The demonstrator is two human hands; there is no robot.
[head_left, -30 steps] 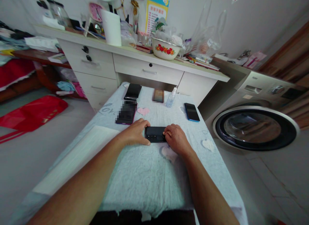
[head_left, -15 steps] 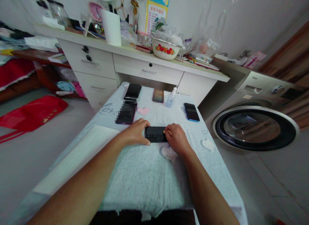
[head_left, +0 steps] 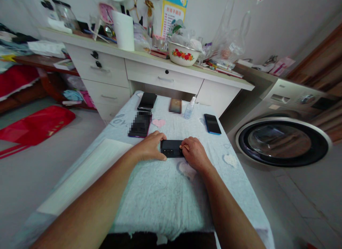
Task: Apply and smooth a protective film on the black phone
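Observation:
A dark mobile phone (head_left: 171, 151) lies crosswise on the table, back side up, its camera block toward the left end. My left hand (head_left: 151, 146) grips that left end between thumb below and fingers above. Over the phone's right end, my right hand (head_left: 195, 152) is closed with its fingertips on the back cover. A small orange-tan piece (head_left: 185, 147) pokes out of those fingers; most of it is hidden, so I cannot tell its kind.
Around the phone are a blue-edged phone (head_left: 212, 124), a clear spray bottle (head_left: 189, 109), a blurred-out small square (head_left: 175, 105), a black phone (head_left: 141, 125) and a dark wallet-like item (head_left: 147, 101). Drawers (head_left: 160, 74) stand behind; a washing machine (head_left: 278, 99) stands right.
My right hand has slid very slightly left over the phone's back, with the orange-tan piece. My left hand and the phone look unmoved.

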